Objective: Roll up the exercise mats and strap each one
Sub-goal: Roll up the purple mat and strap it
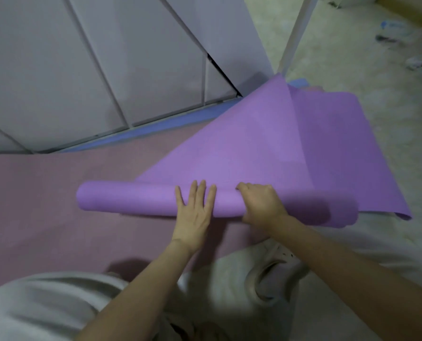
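**A plain indoor room with floor mats**

Grey panelled wall [94,70] with thin seams, pale mottled floor [377,143], white metal pole [296,35]. A half-rolled purple foam mat [229,143] lies on a flat pink foam mat [57,205] over a blue mat [168,126]. Blurred litter [392,30] lies far right.

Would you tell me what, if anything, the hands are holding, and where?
The right hand grips the purple mat by its rolled part; the left hand only presses flat on that roll.
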